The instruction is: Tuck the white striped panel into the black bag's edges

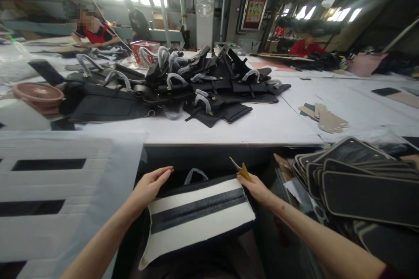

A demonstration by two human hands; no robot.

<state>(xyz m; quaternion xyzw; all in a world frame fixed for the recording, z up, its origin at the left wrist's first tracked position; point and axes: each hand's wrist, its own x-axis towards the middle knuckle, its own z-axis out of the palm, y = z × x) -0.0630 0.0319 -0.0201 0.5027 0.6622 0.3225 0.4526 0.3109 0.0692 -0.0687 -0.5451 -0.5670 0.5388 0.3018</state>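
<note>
A bag panel (196,216), white with a dark grey stripe along its middle and a black body beneath, lies in front of me below the table edge. My left hand (149,187) grips its upper left corner, fingers curled over the edge. My right hand (257,187) holds its upper right corner and also pinches a small pair of yellow snips (241,168) that points up and left. A wrapped grey handle loop (195,175) sticks up behind the panel.
A heap of black bag parts with wrapped handles (183,85) covers the white table (262,126). Stacked black panels (360,178) lie at right, striped white sheets (49,183) at left, tan cut pieces (327,120) farther right. Other people work at the back.
</note>
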